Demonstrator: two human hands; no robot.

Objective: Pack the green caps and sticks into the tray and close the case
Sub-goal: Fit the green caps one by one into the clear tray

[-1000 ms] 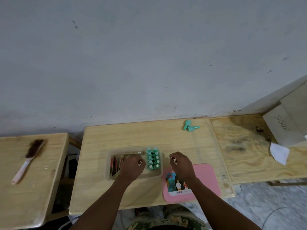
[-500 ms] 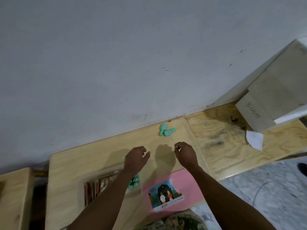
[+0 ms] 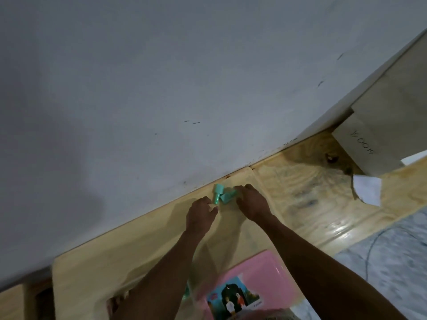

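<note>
Two green caps lie against the wall at the far edge of the wooden table (image 3: 138, 245). The left cap (image 3: 217, 194) points its stem toward me; the right cap (image 3: 227, 197) lies on its side. My left hand (image 3: 200, 214) has its fingertips just short of the left cap's stem, fingers apart. My right hand (image 3: 252, 202) curls its fingers over the right cap's end. The pink case lid (image 3: 270, 271), which carries a picture label, lies near me. My left forearm hides most of the clear tray (image 3: 113, 306).
A second wooden table (image 3: 312, 199) adjoins on the right, with a cardboard box (image 3: 379, 139) and a white paper scrap (image 3: 367, 189) on it. The grey wall (image 3: 161, 88) stands directly behind the caps. Tiled floor (image 3: 392, 262) shows at the lower right.
Both hands left the tray and lid and reached forward to the two caps by the wall. My right hand's fingers now rest on the right cap. The view has tilted and moved closer.
</note>
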